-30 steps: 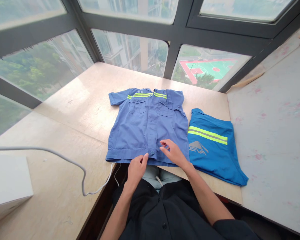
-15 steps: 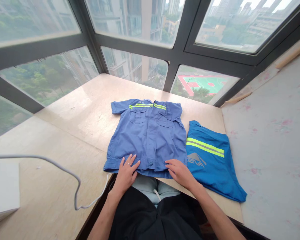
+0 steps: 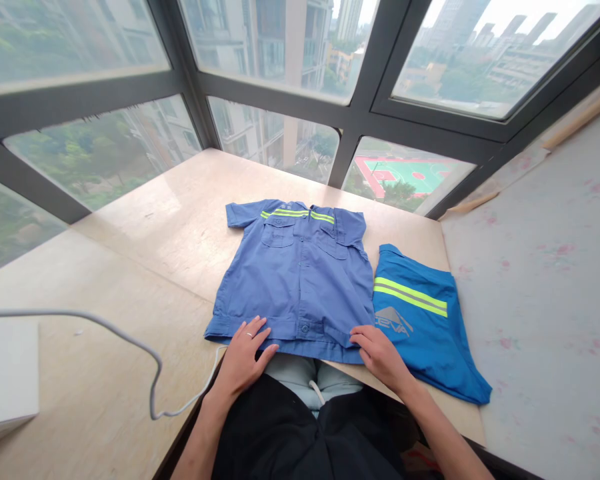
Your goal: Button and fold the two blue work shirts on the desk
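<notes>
A blue short-sleeved work shirt [image 3: 293,280] lies front side up, its collar toward the window and its hem toward me. Yellow-green reflective stripes cross its chest above two pockets. My left hand [image 3: 244,357] rests with fingers spread on the left part of the hem; a ring shows on one finger. At the right part of the hem, my right hand [image 3: 380,353] has its fingers curled and pinches the shirt's edge. Just right of that hand lies a folded brighter blue garment [image 3: 420,340] with a reflective stripe and a grey printed logo.
The pale wooden surface [image 3: 145,267] runs up to grey window frames [image 3: 275,107]. A grey cable [image 3: 115,330] loops across the left side, close to a white box [image 3: 7,373]. A floral-papered wall [image 3: 540,300] bounds the right.
My right hand has moved a little to the right along the hem and its fingers have closed on the fabric. My left hand has shifted slightly left and stays spread.
</notes>
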The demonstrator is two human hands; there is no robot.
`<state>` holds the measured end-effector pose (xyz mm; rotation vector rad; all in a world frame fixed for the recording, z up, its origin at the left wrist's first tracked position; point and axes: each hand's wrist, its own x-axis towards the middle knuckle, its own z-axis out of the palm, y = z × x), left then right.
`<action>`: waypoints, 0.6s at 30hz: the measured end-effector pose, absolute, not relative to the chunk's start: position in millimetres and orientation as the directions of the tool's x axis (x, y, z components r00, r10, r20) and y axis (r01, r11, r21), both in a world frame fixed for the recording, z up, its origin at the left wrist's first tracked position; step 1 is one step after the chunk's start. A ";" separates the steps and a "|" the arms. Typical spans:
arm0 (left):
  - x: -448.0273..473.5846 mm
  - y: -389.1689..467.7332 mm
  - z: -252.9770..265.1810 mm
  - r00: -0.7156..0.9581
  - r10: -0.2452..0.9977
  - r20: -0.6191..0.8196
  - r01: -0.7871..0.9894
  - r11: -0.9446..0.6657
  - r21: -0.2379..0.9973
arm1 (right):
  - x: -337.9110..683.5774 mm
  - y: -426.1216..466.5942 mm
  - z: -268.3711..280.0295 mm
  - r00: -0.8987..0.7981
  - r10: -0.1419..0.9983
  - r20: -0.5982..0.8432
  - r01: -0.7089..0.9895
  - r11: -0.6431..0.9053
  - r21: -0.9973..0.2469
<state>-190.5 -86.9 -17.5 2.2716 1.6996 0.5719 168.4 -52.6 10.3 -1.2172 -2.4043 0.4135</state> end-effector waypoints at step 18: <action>-212.4 -87.2 5.3 0.139 0.837 0.529 0.909 -0.320 0.269 | 201.3 -63.6 39.4 -0.426 0.842 0.330 0.837 0.505 -0.208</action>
